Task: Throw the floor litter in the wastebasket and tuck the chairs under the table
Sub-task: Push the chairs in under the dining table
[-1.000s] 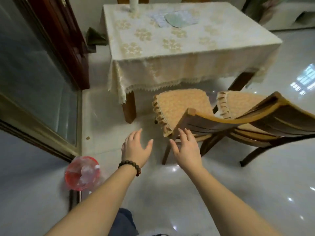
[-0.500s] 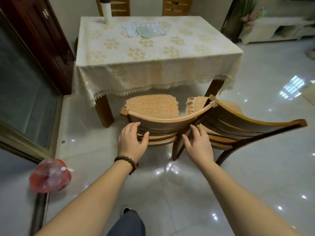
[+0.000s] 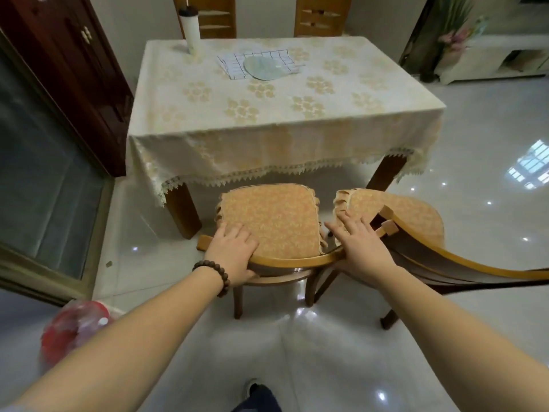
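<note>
A wooden chair with an orange seat cushion stands in front of the table, which wears a cream floral cloth. My left hand grips the left end of its curved top rail. My right hand holds the rail's right end, fingers spread over it. A second chair stands just to the right, angled, its backrest sweeping toward the right edge. A red wastebasket lined with a clear bag sits on the floor at lower left, partly behind my left forearm.
A small scrap lies on the glossy tiles near the glass door at left. A dark cabinet stands behind it. Two more chairs stand at the table's far side. A white cylinder, checked cloth and plate rest on top.
Both hands went from open in the air to holding the near chair's top rail. The view has risen and squared up to the table, and the chair now faces it.
</note>
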Demonstrator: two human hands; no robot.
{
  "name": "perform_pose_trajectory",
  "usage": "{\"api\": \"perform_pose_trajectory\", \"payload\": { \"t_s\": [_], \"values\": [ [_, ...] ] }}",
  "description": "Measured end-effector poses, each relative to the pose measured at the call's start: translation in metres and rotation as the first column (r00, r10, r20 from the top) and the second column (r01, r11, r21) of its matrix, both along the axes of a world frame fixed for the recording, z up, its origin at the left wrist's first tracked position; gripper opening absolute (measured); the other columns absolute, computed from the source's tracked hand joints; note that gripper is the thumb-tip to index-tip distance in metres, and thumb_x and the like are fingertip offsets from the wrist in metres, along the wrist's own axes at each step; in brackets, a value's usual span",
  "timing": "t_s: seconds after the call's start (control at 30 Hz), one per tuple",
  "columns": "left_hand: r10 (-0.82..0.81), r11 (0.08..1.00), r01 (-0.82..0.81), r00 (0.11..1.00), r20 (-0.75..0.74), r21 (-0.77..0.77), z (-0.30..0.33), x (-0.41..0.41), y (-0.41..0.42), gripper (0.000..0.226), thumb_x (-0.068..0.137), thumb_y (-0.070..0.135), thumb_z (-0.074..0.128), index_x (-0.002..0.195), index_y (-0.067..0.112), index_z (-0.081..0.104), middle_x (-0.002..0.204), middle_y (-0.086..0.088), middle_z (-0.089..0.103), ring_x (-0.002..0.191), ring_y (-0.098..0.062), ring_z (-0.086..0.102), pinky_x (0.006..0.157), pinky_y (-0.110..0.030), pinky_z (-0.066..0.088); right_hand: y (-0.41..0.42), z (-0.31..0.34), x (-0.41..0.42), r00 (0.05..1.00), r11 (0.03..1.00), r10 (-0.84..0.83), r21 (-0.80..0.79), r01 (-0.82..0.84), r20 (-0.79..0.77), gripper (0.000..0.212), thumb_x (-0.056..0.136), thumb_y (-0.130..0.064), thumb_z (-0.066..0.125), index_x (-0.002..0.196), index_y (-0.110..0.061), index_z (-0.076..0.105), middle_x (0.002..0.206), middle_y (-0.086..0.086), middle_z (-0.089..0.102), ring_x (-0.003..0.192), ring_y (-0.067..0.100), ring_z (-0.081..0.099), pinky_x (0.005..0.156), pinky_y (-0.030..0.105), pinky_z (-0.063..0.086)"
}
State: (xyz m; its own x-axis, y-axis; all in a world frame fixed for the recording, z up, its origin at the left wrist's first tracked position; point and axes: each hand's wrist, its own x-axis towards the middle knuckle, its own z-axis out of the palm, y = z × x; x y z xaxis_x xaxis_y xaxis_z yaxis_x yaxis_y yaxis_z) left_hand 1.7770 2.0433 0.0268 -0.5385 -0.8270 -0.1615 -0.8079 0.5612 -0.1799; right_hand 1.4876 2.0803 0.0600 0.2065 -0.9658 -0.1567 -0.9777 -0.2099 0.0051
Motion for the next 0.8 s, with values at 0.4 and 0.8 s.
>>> {"api": "perform_pose_trajectory", "payload": {
  "t_s": [0.4, 0.8],
  "values": [
    [0.076, 0.988, -0.086, 0.994, 0.082, 0.125, 0.012, -0.015, -0.005, 0.037, 0.077, 0.061, 0.051, 0.073, 0.024, 0.057, 0.059, 0.008, 0.045, 0.057, -0.016, 0.048, 0.056, -0.028, 0.045, -0.022, -0.004, -0.013, 0.966, 0.962, 0.246, 0.138, -0.234, -0.082, 0.019, 0.084, -0.041, 0.062, 0.099, -0.030, 0.064, 0.089, -0.008, 0.064, 0.085, 0.014, 0.062, 0.076, 0.032, 0.052],
    [0.237, 0.970, -0.237, 0.971, 0.015, 0.050, 0.006, 0.032, 0.004, 0.040, 0.076, 0.065, 0.044, 0.085, 0.029, 0.061, 0.077, 0.008, 0.060, 0.071, -0.013, 0.059, 0.057, -0.026, 0.041, -0.073, 0.019, 0.028, 0.854, 0.854, 0.512, 0.166, -0.494, -0.095, 0.014, 0.086, -0.033, 0.059, 0.096, -0.022, 0.062, 0.086, -0.001, 0.060, 0.082, 0.019, 0.059, 0.066, 0.031, 0.048]
  ]
}}
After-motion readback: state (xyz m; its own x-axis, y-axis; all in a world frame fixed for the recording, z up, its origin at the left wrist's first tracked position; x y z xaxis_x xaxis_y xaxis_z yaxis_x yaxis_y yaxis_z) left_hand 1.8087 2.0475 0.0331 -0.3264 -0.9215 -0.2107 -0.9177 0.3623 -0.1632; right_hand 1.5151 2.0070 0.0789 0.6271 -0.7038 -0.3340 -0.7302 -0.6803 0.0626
